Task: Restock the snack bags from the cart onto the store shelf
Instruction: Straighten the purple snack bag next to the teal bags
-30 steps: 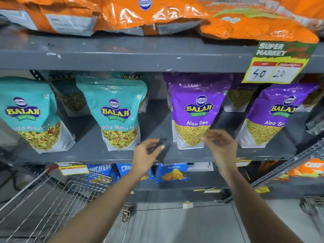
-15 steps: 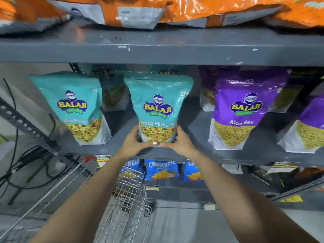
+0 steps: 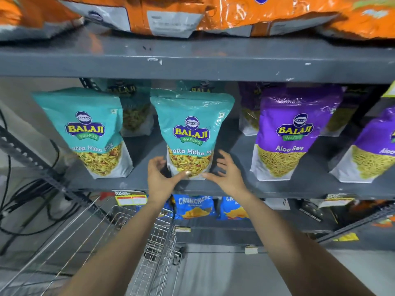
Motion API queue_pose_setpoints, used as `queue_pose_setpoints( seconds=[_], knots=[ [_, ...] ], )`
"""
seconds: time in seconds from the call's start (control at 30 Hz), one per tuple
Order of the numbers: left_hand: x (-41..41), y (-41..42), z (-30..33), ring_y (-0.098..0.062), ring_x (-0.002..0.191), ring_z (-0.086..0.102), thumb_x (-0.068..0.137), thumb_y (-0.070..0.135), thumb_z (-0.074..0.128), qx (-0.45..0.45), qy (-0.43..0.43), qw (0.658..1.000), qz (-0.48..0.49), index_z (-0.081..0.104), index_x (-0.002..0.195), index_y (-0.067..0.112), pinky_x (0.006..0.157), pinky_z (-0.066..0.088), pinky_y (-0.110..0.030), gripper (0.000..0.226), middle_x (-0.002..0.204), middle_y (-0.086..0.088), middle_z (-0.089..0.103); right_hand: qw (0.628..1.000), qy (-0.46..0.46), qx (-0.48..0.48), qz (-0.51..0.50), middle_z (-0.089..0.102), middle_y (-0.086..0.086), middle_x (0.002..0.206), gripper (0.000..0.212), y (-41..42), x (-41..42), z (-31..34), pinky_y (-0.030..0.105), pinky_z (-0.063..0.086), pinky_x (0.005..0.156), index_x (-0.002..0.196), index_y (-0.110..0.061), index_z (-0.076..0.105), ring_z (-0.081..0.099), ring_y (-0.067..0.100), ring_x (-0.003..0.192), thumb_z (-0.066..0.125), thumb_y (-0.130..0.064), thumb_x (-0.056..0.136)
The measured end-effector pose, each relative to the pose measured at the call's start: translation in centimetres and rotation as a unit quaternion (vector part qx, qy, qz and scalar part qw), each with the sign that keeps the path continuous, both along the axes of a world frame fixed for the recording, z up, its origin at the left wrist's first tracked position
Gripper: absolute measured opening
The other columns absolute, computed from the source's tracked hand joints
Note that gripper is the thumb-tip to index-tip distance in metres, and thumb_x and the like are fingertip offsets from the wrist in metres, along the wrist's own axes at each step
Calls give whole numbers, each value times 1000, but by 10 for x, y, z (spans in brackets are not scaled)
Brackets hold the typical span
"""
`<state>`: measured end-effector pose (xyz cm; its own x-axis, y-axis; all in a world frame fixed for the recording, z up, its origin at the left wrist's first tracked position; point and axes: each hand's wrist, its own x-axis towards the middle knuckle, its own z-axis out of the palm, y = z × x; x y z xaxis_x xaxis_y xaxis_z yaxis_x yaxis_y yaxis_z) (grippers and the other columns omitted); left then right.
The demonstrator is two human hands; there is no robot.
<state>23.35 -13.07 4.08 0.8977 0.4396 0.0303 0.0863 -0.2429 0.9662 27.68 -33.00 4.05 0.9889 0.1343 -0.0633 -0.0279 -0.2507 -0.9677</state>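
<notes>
A teal Balaji Khatta Mitha Mix bag (image 3: 191, 133) stands upright on the middle shelf (image 3: 230, 186). My left hand (image 3: 159, 178) cups its lower left corner, thumb pressed across the front of its base. My right hand (image 3: 224, 174) is at the lower right corner, fingers spread apart and thumb tip touching the bag's bottom edge. A second teal bag (image 3: 87, 133) stands to the left, and more teal bags stand behind. The wire cart (image 3: 156, 248) sits below my left forearm; no bags show in it.
Purple Aloo Sev bags (image 3: 292, 133) stand to the right on the same shelf. Orange bags (image 3: 213, 11) lie on the shelf above. Blue Cruncheez bags (image 3: 193, 207) fill the shelf below. A slanted metal brace (image 3: 32, 161) and black cables (image 3: 12, 201) are at left.
My hands went from empty in front of the purple bag to the middle teal bag's base. Since half a second ago the right hand's fingers have spread off the bag.
</notes>
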Motion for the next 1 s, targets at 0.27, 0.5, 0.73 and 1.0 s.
queue_pose_setpoints(
  seconds=[0.27,0.5,0.73,1.0],
  knots=[
    [-18,-105,13,-12,62,58,72,15,84,65,-163,984,-28,72,74,11,61,45,-11,13,70,-5,64,959,-121,-34,-256,71,-17,71,16,-117,-37,10,16,48,70,74,-20,67,65,-4,69,81,-13,75],
    [36,-193,3,-14,108,62,64,24,89,-30,38,983,-175,49,139,8,90,50,-16,87,119,2,57,967,-58,-115,-221,49,4,138,102,-201,-7,5,31,41,100,141,-12,34,48,18,126,93,-22,58],
    [59,-212,-11,-18,103,70,58,42,86,-18,69,973,-220,64,117,10,96,55,-39,70,112,-7,73,988,-10,-93,-123,61,-9,114,80,-211,16,3,4,44,75,132,-19,46,60,12,110,89,-21,65],
    [58,-212,-14,-17,104,68,69,23,85,-7,50,972,-229,64,119,9,87,51,-11,56,114,-7,73,987,-15,-83,-140,62,-6,109,75,-210,9,1,0,47,60,128,-20,45,63,16,101,88,-19,66]
  ],
)
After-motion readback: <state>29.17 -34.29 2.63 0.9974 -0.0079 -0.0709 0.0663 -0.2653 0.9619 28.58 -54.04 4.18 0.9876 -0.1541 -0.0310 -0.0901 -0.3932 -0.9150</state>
